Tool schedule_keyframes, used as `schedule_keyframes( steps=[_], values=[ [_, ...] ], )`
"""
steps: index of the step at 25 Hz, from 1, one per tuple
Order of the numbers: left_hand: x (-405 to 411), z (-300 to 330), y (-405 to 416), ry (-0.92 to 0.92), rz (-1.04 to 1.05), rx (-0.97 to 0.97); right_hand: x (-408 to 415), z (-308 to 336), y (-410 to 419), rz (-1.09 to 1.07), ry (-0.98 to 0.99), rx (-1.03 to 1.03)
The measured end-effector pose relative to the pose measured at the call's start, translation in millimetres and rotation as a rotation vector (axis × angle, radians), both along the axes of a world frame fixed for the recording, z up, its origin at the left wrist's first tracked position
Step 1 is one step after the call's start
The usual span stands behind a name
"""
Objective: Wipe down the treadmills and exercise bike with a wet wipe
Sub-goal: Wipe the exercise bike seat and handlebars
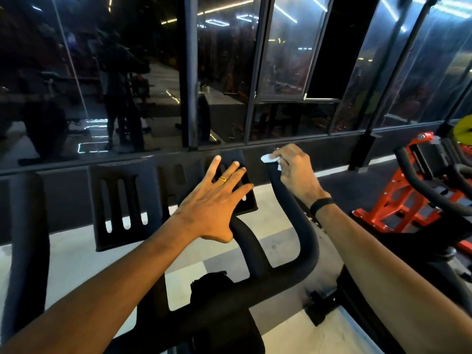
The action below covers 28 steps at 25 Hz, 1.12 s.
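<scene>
A black exercise bike's handlebar (304,241) fills the lower middle of the head view, curving up into a right-hand horn. My right hand (293,172) grips the top of that horn and holds a small white wet wipe (268,158) against it. My left hand (217,200), wearing a gold ring, lies flat with straight, spread fingers on the black slotted console tray (120,203) and the inner handlebar loop. No treadmill is visible.
A second exercise bike with an orange-red frame (398,200) stands close on the right. Dark glass panels (127,72) and black window posts run along the wall ahead. Pale floor tiles (76,256) show beneath the handlebars.
</scene>
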<state>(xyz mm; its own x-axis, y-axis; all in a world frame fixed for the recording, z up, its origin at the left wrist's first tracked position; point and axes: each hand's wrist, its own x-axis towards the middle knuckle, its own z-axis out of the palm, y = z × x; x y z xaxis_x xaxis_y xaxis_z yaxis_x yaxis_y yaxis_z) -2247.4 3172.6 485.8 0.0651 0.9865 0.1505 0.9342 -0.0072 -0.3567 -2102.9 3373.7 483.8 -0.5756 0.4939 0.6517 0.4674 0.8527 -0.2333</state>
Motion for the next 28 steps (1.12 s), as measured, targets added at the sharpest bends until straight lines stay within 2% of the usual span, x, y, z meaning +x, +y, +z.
schedule_keyframes(
  steps=[5,13,18,23,24,26,28],
  values=[
    [1,-2,-1,0.020,0.010,0.027,48,-26,-34,0.013,-0.146,-0.127],
    [-3,-6,-6,0.083,-0.044,0.077,95,-30,-111,-0.179,-0.137,-0.367],
    [3,-4,-6,0.121,-0.050,-0.013,98,-45,-196,-0.413,-0.058,-0.457],
    [3,-2,-5,0.121,-0.047,-0.051,79,-49,-246,-0.354,0.049,-0.611],
    [2,-2,-5,0.118,-0.046,-0.058,79,-49,-247,-0.282,0.105,-0.656],
    [1,-1,-5,0.109,-0.043,-0.066,86,-42,-235,-0.086,0.361,-0.842],
    [1,-1,-6,0.102,-0.037,-0.069,96,-32,-204,-0.044,0.620,-0.969]
  ],
)
